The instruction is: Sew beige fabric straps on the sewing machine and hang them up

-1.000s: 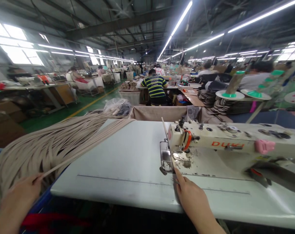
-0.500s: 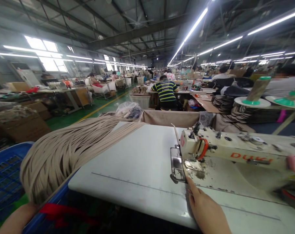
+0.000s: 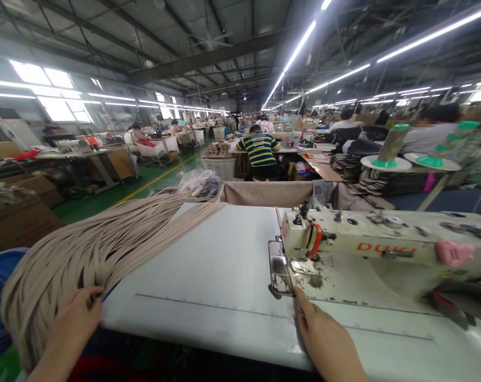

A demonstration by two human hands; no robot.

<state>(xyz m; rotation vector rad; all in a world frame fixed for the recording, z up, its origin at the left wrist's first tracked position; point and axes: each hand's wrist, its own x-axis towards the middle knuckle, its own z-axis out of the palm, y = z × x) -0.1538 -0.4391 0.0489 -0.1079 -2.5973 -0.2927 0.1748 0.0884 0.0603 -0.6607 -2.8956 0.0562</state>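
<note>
Pinching beige strip [image 3: 291, 275] w/ R hand [image 3: 325, 333], curled almost closed.

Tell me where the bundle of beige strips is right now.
In the head view, the bundle of beige strips lies on the left, along the left edge of the white table, with the left hand at its near end.

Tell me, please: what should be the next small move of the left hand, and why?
Probably the left hand should gently draw some material from the bundle: it is right at the bundle's near edge, though its grip is unclear. The right hand is busy with a strip by the machine.
</note>
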